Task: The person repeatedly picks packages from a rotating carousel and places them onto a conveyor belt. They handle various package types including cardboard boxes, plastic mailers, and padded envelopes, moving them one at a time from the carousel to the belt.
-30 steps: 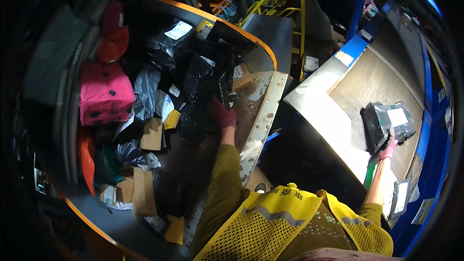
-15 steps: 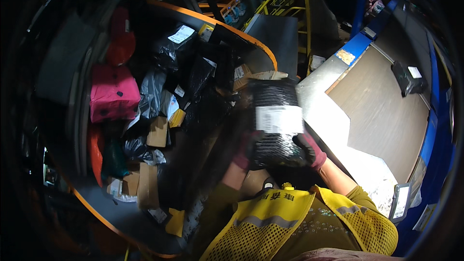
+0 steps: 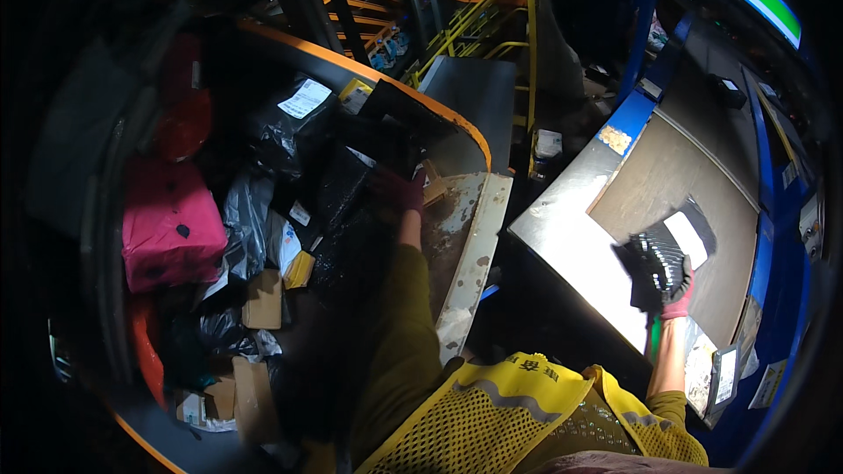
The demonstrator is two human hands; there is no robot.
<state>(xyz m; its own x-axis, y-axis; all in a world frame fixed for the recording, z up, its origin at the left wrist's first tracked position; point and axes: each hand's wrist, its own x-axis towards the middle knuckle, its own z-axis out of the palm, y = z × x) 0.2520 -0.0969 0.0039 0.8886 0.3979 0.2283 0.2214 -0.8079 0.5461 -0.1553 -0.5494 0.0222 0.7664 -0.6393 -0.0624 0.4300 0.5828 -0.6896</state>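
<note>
My right hand, in a pink glove, grips a black bubble-wrapped parcel with a white label over the right-hand belt. My left hand, gloved in dark pink, reaches into a pile of black bagged parcels beside a small cardboard box; its fingers are too dark to make out. Around them lie a bright pink parcel, grey plastic bags, brown boxes and a red bag.
An orange-edged chute holds the pile, bounded by a worn metal lip. Yellow railings stand behind. A blue-edged frame borders the belt, with a smaller black parcel farther up and a labelled packet near me.
The parcel held centrally in both hands has moved right over the belt. My left hand has returned to the pile. The earlier black parcel has travelled farther up the belt.
</note>
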